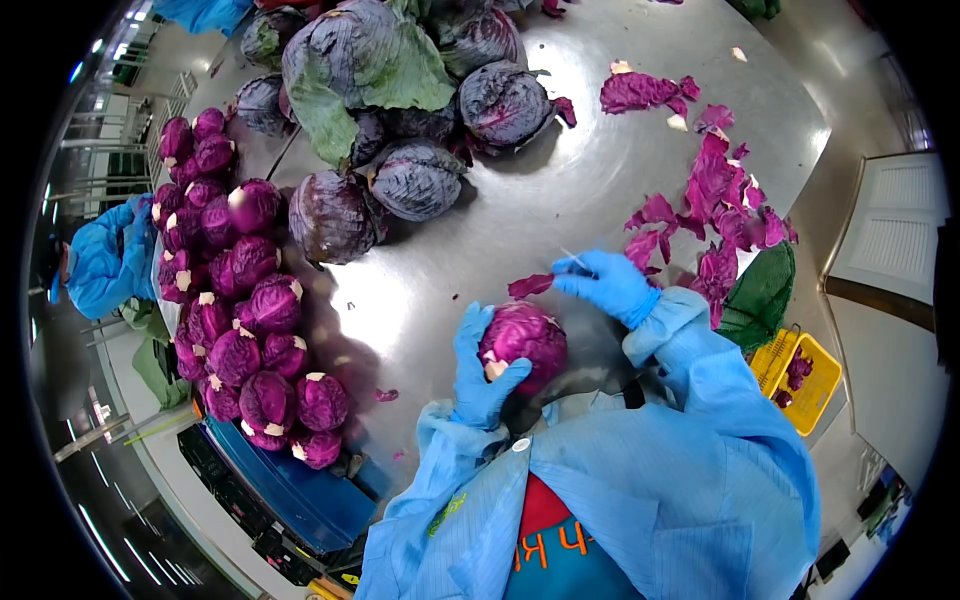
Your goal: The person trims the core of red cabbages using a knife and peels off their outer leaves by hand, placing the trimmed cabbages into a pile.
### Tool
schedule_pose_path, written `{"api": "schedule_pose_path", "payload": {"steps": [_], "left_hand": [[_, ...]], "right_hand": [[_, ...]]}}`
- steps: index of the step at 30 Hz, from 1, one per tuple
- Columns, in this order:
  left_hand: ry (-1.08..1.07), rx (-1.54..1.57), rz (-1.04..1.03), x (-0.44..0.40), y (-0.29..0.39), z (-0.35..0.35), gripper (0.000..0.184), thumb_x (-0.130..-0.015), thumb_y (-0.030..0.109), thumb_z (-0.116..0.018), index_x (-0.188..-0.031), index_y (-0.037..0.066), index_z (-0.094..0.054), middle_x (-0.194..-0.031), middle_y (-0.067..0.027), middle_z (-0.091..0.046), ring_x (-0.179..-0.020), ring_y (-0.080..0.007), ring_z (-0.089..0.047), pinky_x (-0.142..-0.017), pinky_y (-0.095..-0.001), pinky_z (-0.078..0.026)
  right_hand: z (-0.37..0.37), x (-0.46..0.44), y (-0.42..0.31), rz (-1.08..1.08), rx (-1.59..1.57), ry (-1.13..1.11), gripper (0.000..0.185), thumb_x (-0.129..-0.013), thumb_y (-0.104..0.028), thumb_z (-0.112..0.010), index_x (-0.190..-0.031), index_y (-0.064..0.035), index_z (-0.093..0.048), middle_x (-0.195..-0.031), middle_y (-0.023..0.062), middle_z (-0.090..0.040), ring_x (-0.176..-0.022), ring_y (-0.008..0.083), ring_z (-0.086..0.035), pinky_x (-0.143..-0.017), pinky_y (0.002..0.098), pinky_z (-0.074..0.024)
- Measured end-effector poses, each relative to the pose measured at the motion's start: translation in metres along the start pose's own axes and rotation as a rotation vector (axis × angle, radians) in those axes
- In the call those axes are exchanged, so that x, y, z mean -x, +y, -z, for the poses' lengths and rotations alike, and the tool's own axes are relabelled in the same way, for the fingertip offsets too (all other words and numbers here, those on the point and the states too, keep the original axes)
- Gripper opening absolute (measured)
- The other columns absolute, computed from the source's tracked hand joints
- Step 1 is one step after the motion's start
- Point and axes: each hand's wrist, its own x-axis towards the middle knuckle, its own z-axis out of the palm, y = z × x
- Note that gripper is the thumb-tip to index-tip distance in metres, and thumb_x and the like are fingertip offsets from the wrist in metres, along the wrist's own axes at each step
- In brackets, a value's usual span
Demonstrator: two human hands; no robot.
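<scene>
Near my body, a peeled red cabbage [530, 340] sits low over the steel table, its pale cut stem facing my left thumb. My left hand [478, 372], in a blue glove, is closed around the cabbage's left side. To the upper right of it, my gloved right hand [605, 285] is closed, apart from the cabbage. A thin pale blade-like tool [572, 260] sticks out from its fingers; the rest is hidden in the glove. A torn purple leaf [530, 286] lies at the right fingertips; whether they hold it I cannot tell.
Peeled red cabbages [235, 355] are piled along the left. Unpeeled cabbages [415, 180] with dark outer leaves stand at the back. Loose purple leaves [712, 190] litter the table's [590, 180] right side. A yellow basket [815, 385] holding scraps stands beyond the right edge.
</scene>
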Motion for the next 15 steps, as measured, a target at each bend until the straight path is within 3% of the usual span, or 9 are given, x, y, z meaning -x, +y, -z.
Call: {"api": "schedule_pose_path", "payload": {"steps": [2, 3, 6, 8, 11, 12, 13, 15], "left_hand": [[0.027, 0.129, 0.063, -0.001, -0.005, -0.001, 0.085, -0.073, 0.027, -0.082, -0.142, 0.003, -0.038, -0.145, -0.0169, -0.037, -0.134, -0.0298, -0.038, -0.113, -0.0405, -0.028], [0.015, 0.139, 0.071, -0.004, -0.002, 0.001, 0.086, -0.073, 0.026, -0.082, -0.142, 0.002, -0.037, -0.145, -0.0166, -0.037, -0.133, -0.0292, -0.038, -0.113, -0.04, -0.028], [-0.02, 0.145, 0.11, -0.008, 0.002, 0.009, 0.087, -0.074, 0.025, -0.08, -0.143, 0.002, -0.033, -0.144, -0.0157, -0.038, -0.132, -0.028, -0.039, -0.113, -0.0392, -0.029], [-0.036, 0.112, 0.154, -0.007, 0.003, 0.017, 0.088, -0.075, 0.023, -0.078, -0.145, 0.003, -0.029, -0.144, -0.0153, -0.037, -0.132, -0.028, -0.039, -0.112, -0.0391, -0.031], [0.021, 0.618, 0.457, -0.005, 0.039, 0.012, 0.087, -0.073, 0.019, -0.08, -0.143, 0.002, -0.03, -0.137, -0.0156, -0.043, -0.124, -0.0267, -0.048, -0.106, -0.0381, -0.04], [0.079, 0.571, 0.442, -0.001, 0.033, 0.006, 0.095, -0.071, 0.017, -0.082, -0.144, 0.001, -0.024, -0.138, -0.0168, -0.042, -0.125, -0.0274, -0.047, -0.106, -0.0386, -0.04], [0.14, 0.523, 0.429, 0.004, 0.023, -0.001, 0.102, -0.069, 0.014, -0.084, -0.146, -0.001, -0.019, -0.139, -0.0179, -0.04, -0.125, -0.0281, -0.047, -0.106, -0.0391, -0.039], [0.238, 0.501, 0.421, 0.007, 0.017, -0.008, 0.11, -0.064, 0.007, -0.088, -0.146, -0.004, -0.016, -0.138, -0.0187, -0.04, -0.124, -0.0273, -0.047, -0.105, -0.0388, -0.041]], "right_hand": [[-0.008, 0.013, -0.016, -0.055, -0.292, -0.162, 0.043, -0.08, -0.034, -0.077, -0.112, -0.0079, -0.068, -0.083, 0.0042, -0.063, -0.075, 0.0152, -0.058, -0.077, 0.031, -0.0476], [-0.008, 0.016, -0.026, -0.201, -0.383, -0.277, 0.055, -0.074, -0.028, -0.084, -0.121, -0.0066, -0.064, -0.081, -0.0015, -0.058, -0.076, 0.0086, -0.051, -0.079, 0.0254, -0.0447], [-0.039, 0.02, -0.016, -0.344, -0.738, -0.199, 0.048, -0.073, -0.03, -0.084, -0.109, -0.0062, -0.064, -0.085, -0.0003, -0.058, -0.075, 0.0089, -0.052, -0.075, 0.0249, -0.0445], [-0.035, 0.022, -0.024, -0.408, -0.764, -0.257, 0.044, -0.074, -0.03, -0.084, -0.103, -0.0072, -0.061, -0.087, -0.0002, -0.058, -0.073, 0.0095, -0.052, -0.073, 0.0254, -0.0448], [-0.037, 0.023, -0.03, -0.411, -0.734, -0.287, 0.043, -0.074, -0.03, -0.084, -0.099, -0.0072, -0.057, -0.088, -0.0002, -0.058, -0.073, 0.0106, -0.052, -0.071, 0.027, -0.046], [-0.042, 0.025, -0.028, -0.398, -0.712, -0.289, 0.043, -0.074, -0.029, -0.084, -0.098, -0.0069, -0.056, -0.089, -0.0002, -0.058, -0.073, 0.011, -0.053, -0.071, 0.0277, -0.0465], [-0.053, 0.025, -0.025, -0.165, -0.495, -0.181, 0.044, -0.078, -0.035, -0.08, -0.1, -0.0062, -0.056, -0.086, 0.0028, -0.06, -0.073, 0.014, -0.056, -0.071, 0.0312, -0.0483], [-0.045, 0.026, -0.029, -0.159, -0.299, -0.214, 0.041, -0.082, -0.039, -0.074, -0.101, -0.0067, -0.057, -0.085, 0.005, -0.061, -0.075, 0.0145, -0.058, -0.071, 0.0315, -0.0483]]}}
